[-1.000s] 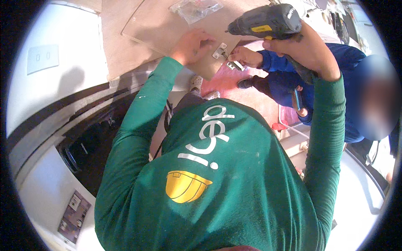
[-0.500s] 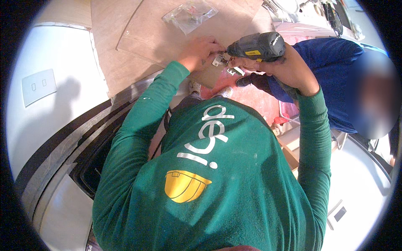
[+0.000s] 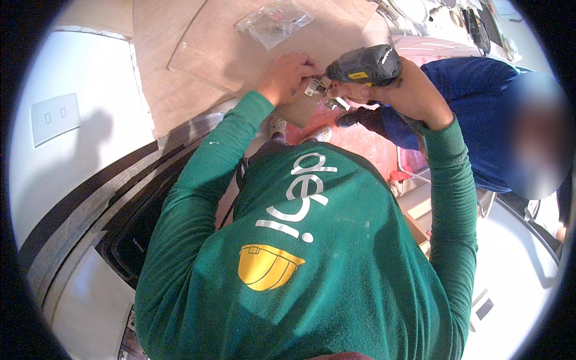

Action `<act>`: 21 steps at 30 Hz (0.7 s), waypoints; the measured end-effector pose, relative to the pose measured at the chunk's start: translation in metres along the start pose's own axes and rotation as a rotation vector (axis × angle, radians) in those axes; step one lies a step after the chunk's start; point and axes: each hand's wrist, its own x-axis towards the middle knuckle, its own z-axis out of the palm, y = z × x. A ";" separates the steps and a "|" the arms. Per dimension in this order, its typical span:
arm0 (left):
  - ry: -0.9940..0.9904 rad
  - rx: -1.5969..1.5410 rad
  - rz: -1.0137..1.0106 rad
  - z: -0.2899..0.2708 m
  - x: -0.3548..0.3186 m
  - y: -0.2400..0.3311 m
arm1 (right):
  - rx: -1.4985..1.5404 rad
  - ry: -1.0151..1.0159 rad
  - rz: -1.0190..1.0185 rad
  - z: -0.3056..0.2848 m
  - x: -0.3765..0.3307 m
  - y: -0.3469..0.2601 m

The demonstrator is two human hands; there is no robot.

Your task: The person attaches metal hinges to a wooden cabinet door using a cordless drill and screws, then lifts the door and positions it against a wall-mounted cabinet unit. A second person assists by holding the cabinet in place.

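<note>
Two hands: both of the person's own, in green sleeves, meet at the near edge of the wooden panel [image 3: 240,54], seen from the head view.
Drill look: a cordless drill [image 3: 365,65], dark grey body with a yellow patch on its side, compact and blocky.
Drill axis: its long axis runs roughly level across the picture, nose toward the person's left, rear toward the right.
Drill place: just off the panel's near right edge, nose meeting the metal hinge [image 3: 316,89].
Right hand [image 3: 403,91]: closed around the drill's grip from below and behind, fingers wrapped tight; the drill's body shows above the knuckles.
Left hand [image 3: 287,77]: lies on the panel with fingers bent, fingertips pinching or pressing the hinge right at the drill's nose; which of the two I cannot tell.
Hinge: small, silvery, at the panel's edge, between the two hands.
Plastic bag [image 3: 274,21]: clear, with small parts inside, lying farther up on the panel, well apart from the hands.
Other person: a blue sleeve [image 3: 468,102] beside the panel, right of the drill.
Wall switch [image 3: 55,117]: white plate, far left of the panel.
</note>
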 end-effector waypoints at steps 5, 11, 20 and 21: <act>0.000 -0.018 -0.061 -0.001 0.000 0.004 | 0.069 -0.037 0.127 -0.005 -0.001 -0.007; -0.008 -0.021 -0.021 -0.002 0.001 0.001 | 0.057 0.010 0.001 -0.001 -0.002 0.004; -0.018 0.005 -0.023 -0.003 0.000 0.002 | 0.040 -0.043 0.090 -0.003 -0.001 -0.014; -0.023 0.004 -0.022 -0.004 0.000 0.002 | 0.029 -0.042 0.066 -0.003 -0.001 -0.010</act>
